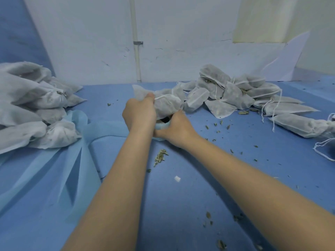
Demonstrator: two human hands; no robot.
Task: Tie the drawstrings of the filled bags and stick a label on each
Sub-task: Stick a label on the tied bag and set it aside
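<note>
Nearest: two bare forearms over the blue tabletop (181, 205). Left hand (139, 113) gripping the gathered neck of a filled mesh bag (167, 105), thumb on top; right hand (176, 128) curled round something pale blue beneath the bag, perhaps a label roll (162, 126). Untied bags (235, 95) heaped right of the held bag, another pile (36, 105) left. Best to keep the neck pinched and cinch the drawstring (164, 96) snug before labelling.

Even, cool, soft light; faint shadows; wide-angle bending and slight blur at edges.
</note>
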